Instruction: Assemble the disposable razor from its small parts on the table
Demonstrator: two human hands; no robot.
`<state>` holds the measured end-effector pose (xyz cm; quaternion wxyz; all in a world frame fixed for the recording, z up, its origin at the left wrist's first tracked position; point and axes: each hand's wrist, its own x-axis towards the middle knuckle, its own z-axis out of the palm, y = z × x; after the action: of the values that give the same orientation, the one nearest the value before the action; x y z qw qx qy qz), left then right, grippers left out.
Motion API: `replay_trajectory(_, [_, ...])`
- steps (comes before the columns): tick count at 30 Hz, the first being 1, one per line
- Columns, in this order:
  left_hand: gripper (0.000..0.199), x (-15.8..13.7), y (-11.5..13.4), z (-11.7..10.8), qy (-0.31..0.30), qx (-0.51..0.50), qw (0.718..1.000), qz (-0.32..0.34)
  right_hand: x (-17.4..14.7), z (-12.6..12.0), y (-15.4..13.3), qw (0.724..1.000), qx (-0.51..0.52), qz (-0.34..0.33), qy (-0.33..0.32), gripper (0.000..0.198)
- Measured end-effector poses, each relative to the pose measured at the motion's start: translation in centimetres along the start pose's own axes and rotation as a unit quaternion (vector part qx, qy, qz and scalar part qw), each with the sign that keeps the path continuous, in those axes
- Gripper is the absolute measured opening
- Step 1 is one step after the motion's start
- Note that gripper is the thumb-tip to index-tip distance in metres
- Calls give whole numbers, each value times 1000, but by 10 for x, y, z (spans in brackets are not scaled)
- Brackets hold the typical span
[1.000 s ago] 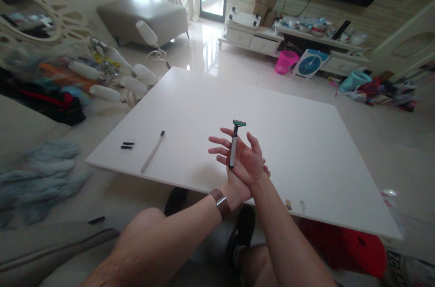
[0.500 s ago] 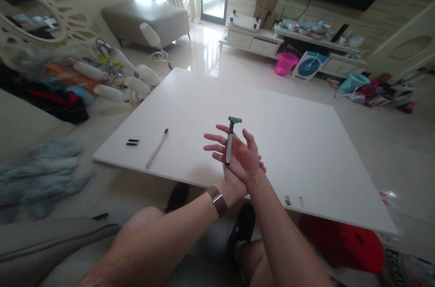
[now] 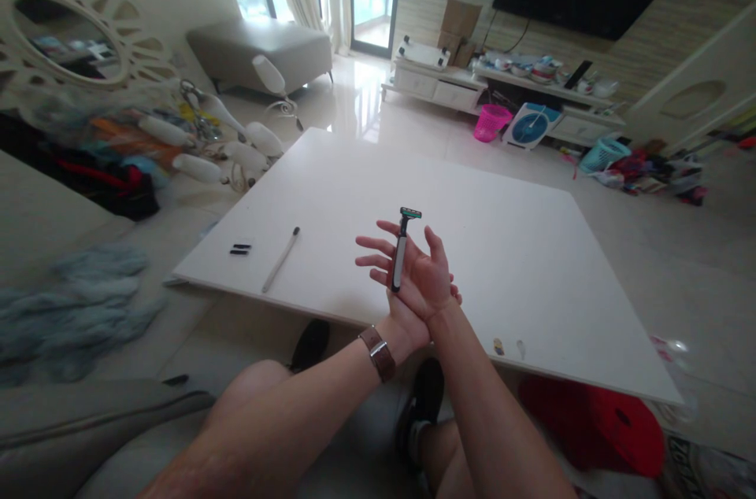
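Observation:
A razor (image 3: 399,259) with a grey and black handle and a green-edged head lies across the palm and fingers of my right hand (image 3: 422,271). This hand is palm up, its fingers spread and its thumb apart, not closed round the handle. From beneath, my left hand (image 3: 407,319) wraps round my right wrist. Some of its fingertips show on the far side; the rest are hidden. A brown watch (image 3: 376,353) is on my left wrist. Both hands are above the near edge of the white table (image 3: 502,223).
On the table's left lie a toothbrush (image 3: 281,259) and two small black strips (image 3: 239,249). Two small items, one brownish (image 3: 499,346) and one clear (image 3: 520,349), sit at the near right edge. A lamp with several white shades (image 3: 245,155) stands by the left edge; a red stool-like object (image 3: 614,428) is below right.
The view has tilted slightly, so the room and table sit a little differently in it. My hands and the razor keep the same pose.

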<state>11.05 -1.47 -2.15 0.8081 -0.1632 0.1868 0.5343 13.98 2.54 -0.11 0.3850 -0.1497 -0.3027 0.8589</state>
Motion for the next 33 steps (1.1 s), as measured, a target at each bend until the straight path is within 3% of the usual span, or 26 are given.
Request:
replay_trajectory(15, [31,-5,1,8,23,14,1000,10,2,9,-3,1000,15,-2,8,68])
replay_trajectory(23, [27,-5,-1,3,27,15,999,26,-1,6,1,1000,3,0,12,46])
replay_trajectory(33, [32,16,4,-6,51,-7,998,27,11,-12,5,999,7,9,39,38])
